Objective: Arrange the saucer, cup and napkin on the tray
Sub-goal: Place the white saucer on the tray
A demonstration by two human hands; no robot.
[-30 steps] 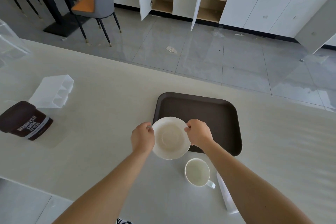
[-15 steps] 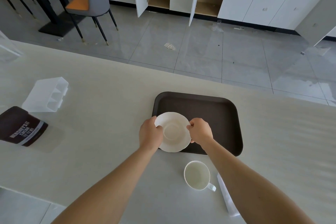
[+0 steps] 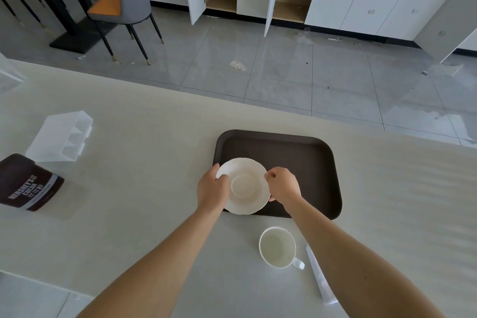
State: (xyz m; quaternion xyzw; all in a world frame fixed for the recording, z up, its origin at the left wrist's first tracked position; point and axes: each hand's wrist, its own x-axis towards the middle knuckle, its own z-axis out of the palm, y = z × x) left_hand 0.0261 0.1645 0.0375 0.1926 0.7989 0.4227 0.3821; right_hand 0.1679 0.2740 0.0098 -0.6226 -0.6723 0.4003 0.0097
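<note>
A white saucer (image 3: 244, 186) is held over the near-left corner of the dark brown tray (image 3: 291, 155). My left hand (image 3: 211, 190) grips its left rim and my right hand (image 3: 282, 184) pinches its right rim. Whether the saucer touches the tray I cannot tell. An empty white cup (image 3: 277, 247) stands on the counter just in front of the tray, handle pointing right. A folded white napkin (image 3: 320, 276) lies to the cup's right, partly hidden under my right forearm.
A brown cocoa pouch (image 3: 28, 183) lies at the left of the pale counter (image 3: 144, 162), with a clear plastic organiser (image 3: 60, 135) behind it. Past the counter's far edge are floor, a chair (image 3: 126, 5) and open cabinets.
Both hands have carried the saucer forward, from in front of the tray's near edge to over its near-left corner. The cup and napkin have stayed in place.
</note>
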